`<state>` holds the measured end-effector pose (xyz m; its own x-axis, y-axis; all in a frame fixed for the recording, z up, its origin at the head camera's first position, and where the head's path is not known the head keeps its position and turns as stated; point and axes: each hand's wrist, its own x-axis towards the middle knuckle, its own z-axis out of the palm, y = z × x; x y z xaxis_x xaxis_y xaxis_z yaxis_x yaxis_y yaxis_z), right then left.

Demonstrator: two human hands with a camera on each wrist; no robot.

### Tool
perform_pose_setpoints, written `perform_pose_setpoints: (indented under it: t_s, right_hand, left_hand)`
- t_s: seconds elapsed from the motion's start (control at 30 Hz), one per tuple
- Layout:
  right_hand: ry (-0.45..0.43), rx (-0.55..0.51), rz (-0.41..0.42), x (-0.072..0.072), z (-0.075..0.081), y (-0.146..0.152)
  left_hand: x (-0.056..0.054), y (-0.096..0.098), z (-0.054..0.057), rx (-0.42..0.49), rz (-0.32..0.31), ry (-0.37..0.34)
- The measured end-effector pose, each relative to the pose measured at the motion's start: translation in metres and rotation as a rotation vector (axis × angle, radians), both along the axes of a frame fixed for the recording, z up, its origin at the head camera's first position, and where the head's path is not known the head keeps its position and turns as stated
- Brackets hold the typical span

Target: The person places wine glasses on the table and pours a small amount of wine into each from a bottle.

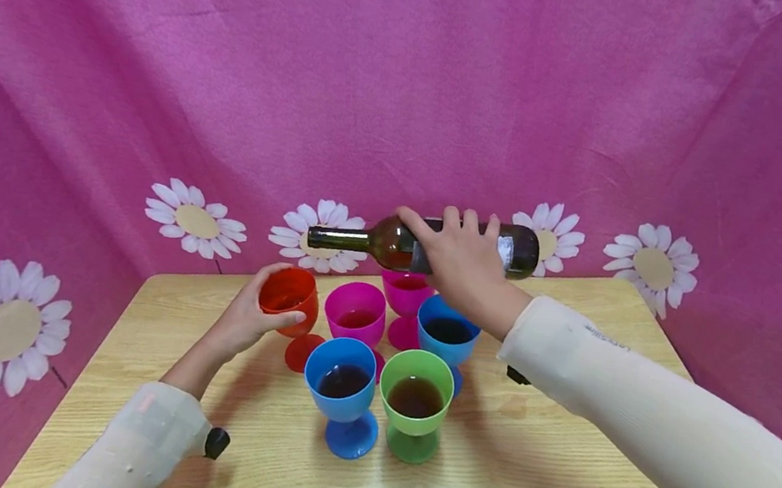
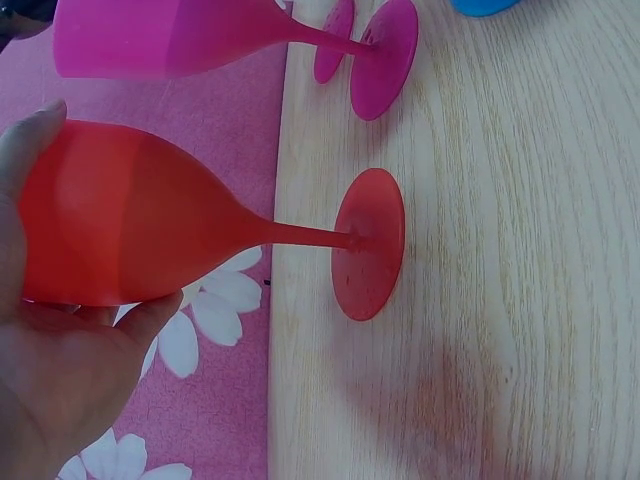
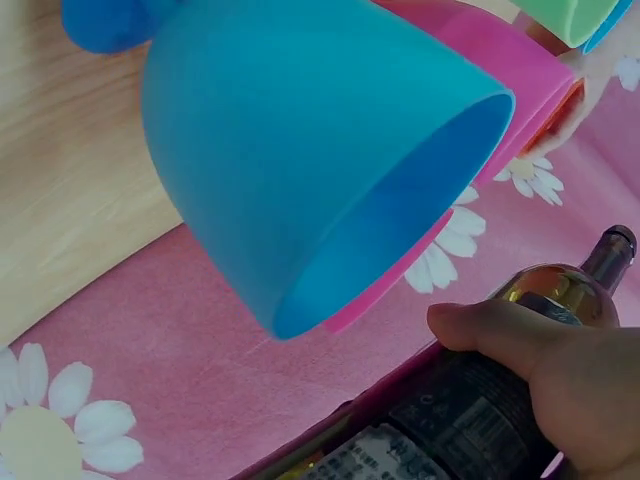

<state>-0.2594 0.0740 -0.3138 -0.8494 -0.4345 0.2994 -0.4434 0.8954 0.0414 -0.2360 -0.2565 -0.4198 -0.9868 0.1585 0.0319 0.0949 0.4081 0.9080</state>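
My left hand (image 1: 252, 312) holds the bowl of a red goblet (image 2: 130, 215), thumb and fingers curled round it near the rim. A little dark liquid shows low inside. In my right hand (image 1: 468, 260) is a dark glass wine bottle (image 1: 398, 245), gripped round its labelled body. The bottle lies nearly level, its neck pointing left and its mouth above the red goblet, apart from it. No stream from the mouth can be made out. Beside the red goblet stand a front pink goblet (image 1: 355, 315) and a front blue goblet (image 1: 340, 380), both with dark liquid.
A green goblet (image 1: 415, 395), a rear blue goblet (image 1: 448, 330) and a rear pink goblet (image 1: 407, 290) stand close together, holding dark liquid. They share a wooden table (image 1: 515, 482). A pink cloth (image 1: 413, 95) with white daisies hangs behind and at both sides.
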Motion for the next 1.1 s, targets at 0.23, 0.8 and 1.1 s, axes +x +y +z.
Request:
perform_pose_setpoints:
  t_s: [0.23,0.8,1.1]
  right_hand:
    - [-0.025,-0.082,-0.006,0.001,-0.004,0.013]
    - [-0.044,-0.28,0.014,0.004,-0.023,0.049]
    - [-0.067,-0.447,0.001,0.005,-0.036,0.067]
  left_hand:
    - [0.001,-0.001,0.0,0.008,-0.001,-0.005]
    - [0.0,-0.002,-0.001,0.004,-0.003,-0.003]
    - [-0.001,-0.002,-0.001,0.018,-0.008,-0.004]
